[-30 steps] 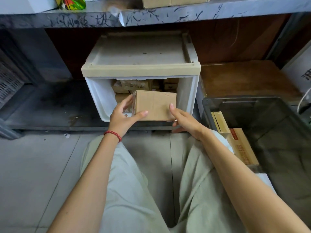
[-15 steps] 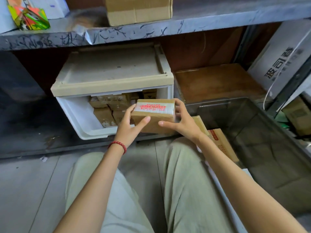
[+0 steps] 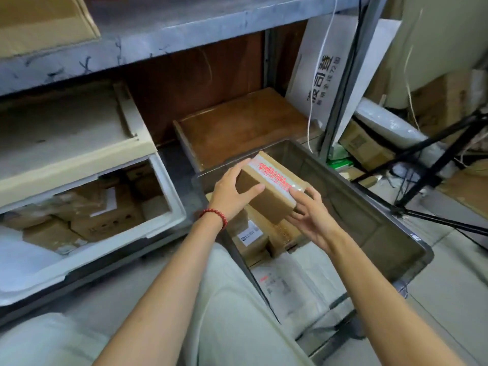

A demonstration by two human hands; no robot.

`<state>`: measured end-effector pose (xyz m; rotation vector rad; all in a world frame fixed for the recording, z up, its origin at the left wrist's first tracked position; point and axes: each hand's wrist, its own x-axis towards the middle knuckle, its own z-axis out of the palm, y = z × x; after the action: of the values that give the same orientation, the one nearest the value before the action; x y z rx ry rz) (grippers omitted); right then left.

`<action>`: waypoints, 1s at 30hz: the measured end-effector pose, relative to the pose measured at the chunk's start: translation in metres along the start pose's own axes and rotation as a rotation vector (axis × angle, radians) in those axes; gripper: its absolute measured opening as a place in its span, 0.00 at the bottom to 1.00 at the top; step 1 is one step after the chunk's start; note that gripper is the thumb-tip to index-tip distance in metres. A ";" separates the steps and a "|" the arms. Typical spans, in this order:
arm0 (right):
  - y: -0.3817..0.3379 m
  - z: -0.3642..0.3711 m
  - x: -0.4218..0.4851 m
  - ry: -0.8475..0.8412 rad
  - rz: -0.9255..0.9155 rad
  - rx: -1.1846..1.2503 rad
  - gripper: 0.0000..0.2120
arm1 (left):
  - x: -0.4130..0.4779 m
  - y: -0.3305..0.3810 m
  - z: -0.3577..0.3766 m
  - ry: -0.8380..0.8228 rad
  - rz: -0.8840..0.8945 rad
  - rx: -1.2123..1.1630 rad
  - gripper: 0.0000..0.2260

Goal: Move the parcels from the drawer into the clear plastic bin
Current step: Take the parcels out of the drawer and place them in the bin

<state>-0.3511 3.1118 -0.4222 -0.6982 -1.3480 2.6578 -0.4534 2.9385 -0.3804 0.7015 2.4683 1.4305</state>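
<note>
Mid-frame above the clear plastic bin (image 3: 356, 207), I am clasping the parcel (image 3: 266, 192) by its ends in my left hand (image 3: 229, 196) and right hand (image 3: 314, 220), judging it stiff, light, tape-slick on top.

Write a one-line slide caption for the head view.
Left hand and right hand hold a taped parcel above the clear plastic bin.

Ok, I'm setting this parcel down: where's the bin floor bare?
Bare floor runs along the right wall of the clear plastic bin, toward its far end. The left side is crowded with cardboard parcels, and a flat white mailer covers the near end.
</note>
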 end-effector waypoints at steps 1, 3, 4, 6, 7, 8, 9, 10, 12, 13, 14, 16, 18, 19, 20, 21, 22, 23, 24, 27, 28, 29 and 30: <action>0.003 -0.010 -0.001 0.000 0.023 0.082 0.21 | 0.005 0.002 0.011 -0.033 0.005 -0.013 0.29; 0.011 -0.026 -0.002 0.012 0.068 0.215 0.12 | 0.015 0.003 0.030 -0.077 0.003 -0.035 0.26; 0.016 -0.033 -0.001 0.038 0.089 0.242 0.10 | 0.020 0.002 0.038 -0.093 0.005 -0.032 0.25; 0.025 -0.044 0.004 0.082 0.125 0.259 0.12 | 0.028 -0.002 0.052 -0.124 0.018 -0.008 0.21; 0.029 -0.048 0.006 0.075 0.146 0.254 0.17 | 0.031 -0.006 0.059 -0.141 0.027 0.006 0.20; 0.032 -0.052 0.008 0.064 0.165 0.227 0.20 | 0.032 -0.011 0.065 -0.157 0.028 0.017 0.19; 0.035 -0.055 0.009 0.065 0.180 0.174 0.22 | 0.033 -0.016 0.072 -0.172 0.019 0.022 0.19; 0.037 -0.059 0.010 0.085 0.198 0.110 0.24 | 0.033 -0.023 0.077 -0.183 0.001 0.020 0.19; 0.042 -0.068 0.010 0.148 0.261 -0.026 0.27 | 0.031 -0.037 0.086 -0.199 -0.046 0.027 0.20; 0.046 -0.074 0.010 0.177 0.303 -0.095 0.29 | 0.031 -0.043 0.089 -0.210 -0.071 0.052 0.20; 0.049 -0.079 0.010 0.191 0.349 -0.166 0.31 | 0.030 -0.050 0.090 -0.228 -0.093 0.086 0.20; 0.054 -0.084 0.010 0.169 0.440 -0.326 0.31 | 0.032 -0.059 0.092 -0.290 -0.114 0.140 0.20; 0.056 -0.083 0.011 0.123 0.508 -0.477 0.31 | 0.033 -0.064 0.094 -0.364 -0.108 0.190 0.19; 0.057 -0.080 0.012 0.097 0.528 -0.538 0.31 | 0.033 -0.066 0.094 -0.392 -0.102 0.223 0.18; 0.057 -0.076 0.013 0.069 0.539 -0.581 0.31 | 0.032 -0.067 0.093 -0.414 -0.100 0.261 0.17; 0.058 -0.074 0.015 0.045 0.546 -0.610 0.30 | 0.031 -0.067 0.092 -0.429 -0.101 0.318 0.17; 0.059 -0.071 0.017 0.031 0.555 -0.638 0.28 | 0.030 -0.067 0.090 -0.437 -0.093 0.411 0.17; 0.061 -0.070 0.019 0.020 0.576 -0.673 0.26 | 0.029 -0.067 0.088 -0.427 -0.065 0.532 0.16; 0.064 -0.069 0.020 0.008 0.604 -0.711 0.24 | 0.029 -0.068 0.086 -0.399 -0.020 0.649 0.16; 0.073 -0.070 0.022 -0.051 0.686 -0.819 0.17 | 0.031 -0.068 0.079 -0.275 0.077 0.776 0.13; 0.077 -0.071 0.022 -0.066 0.712 -0.850 0.17 | 0.032 -0.069 0.076 -0.243 0.097 0.792 0.13; 0.082 -0.072 0.023 -0.075 0.741 -0.877 0.17 | 0.034 -0.071 0.073 -0.216 0.116 0.813 0.13; 0.089 -0.073 0.023 -0.076 0.771 -0.900 0.21 | 0.035 -0.072 0.070 -0.191 0.126 0.826 0.13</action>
<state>-0.3288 3.1180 -0.5372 -1.4402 -2.7997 2.3883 -0.4769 2.9791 -0.4757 1.0775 2.8411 0.2744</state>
